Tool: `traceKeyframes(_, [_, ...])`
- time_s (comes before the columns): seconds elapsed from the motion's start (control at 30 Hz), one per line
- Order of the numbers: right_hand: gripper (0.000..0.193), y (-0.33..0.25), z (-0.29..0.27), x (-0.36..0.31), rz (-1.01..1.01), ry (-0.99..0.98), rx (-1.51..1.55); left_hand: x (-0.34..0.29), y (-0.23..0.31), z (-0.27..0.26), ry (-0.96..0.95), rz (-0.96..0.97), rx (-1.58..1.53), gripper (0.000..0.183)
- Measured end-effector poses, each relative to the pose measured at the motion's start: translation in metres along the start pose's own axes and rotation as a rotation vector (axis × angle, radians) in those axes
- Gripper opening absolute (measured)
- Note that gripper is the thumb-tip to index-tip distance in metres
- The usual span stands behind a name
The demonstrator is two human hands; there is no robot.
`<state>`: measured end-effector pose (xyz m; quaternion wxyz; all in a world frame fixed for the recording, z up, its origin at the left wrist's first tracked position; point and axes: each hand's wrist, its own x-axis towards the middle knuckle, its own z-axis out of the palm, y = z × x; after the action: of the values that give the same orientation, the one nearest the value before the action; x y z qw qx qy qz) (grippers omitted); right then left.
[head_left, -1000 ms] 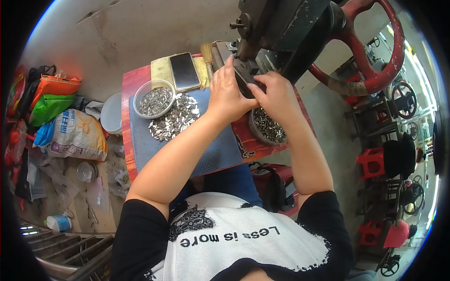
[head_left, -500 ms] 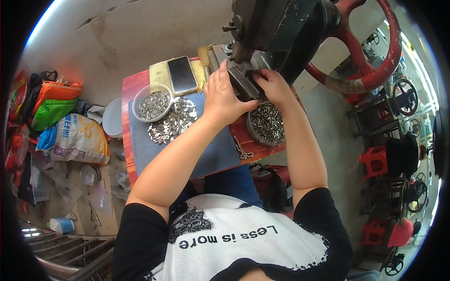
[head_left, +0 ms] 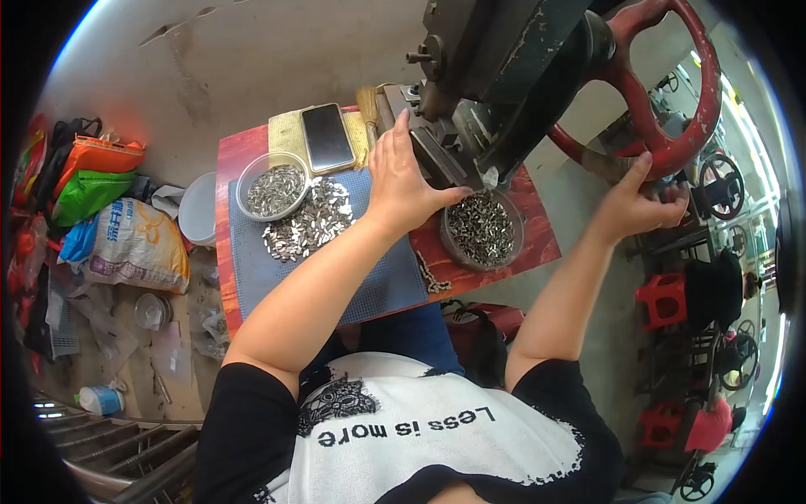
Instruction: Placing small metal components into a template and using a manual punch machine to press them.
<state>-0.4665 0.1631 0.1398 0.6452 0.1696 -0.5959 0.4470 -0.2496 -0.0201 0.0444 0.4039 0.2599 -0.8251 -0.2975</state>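
Note:
My left hand (head_left: 401, 183) lies along the dark metal die block (head_left: 441, 160) at the base of the press (head_left: 504, 50), fingers stretched up its left side and thumb at its near end. My right hand (head_left: 634, 204) is at the lower rim of the red handwheel (head_left: 684, 147); its thumb overlaps the rim, and the other fingers are apart from it and blurred. Just below the block stands a clear round tub (head_left: 483, 231) of small dark metal pieces. The tips of my left fingers partly hide the block's edge.
A blue mat (head_left: 369, 277) bears a pile of small metal pieces (head_left: 311, 223) and a second clear tub (head_left: 273, 186). Behind them are a phone (head_left: 327, 137) on a yellow cloth and a brush (head_left: 367, 105). Bags (head_left: 134, 248) lie left; red stools (head_left: 661, 300) stand right.
My right hand has left the die block and moved right to the handwheel. My left hand stays at the block. The tub below the block is now more fully visible.

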Motion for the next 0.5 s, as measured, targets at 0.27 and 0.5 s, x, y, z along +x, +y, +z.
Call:
traceKeyframes(0.27, [0.07,0.057,0.025,0.034,0.189,-0.49,0.128,0.012,-0.018,0.002,-0.006,0.024,0.023,0.136])
traceKeyframes(0.5, [0.04,0.037,0.056,0.167,0.405,-0.854,0.227,0.062,-0.05,0.014,-0.131,0.027,-0.136,0.148])
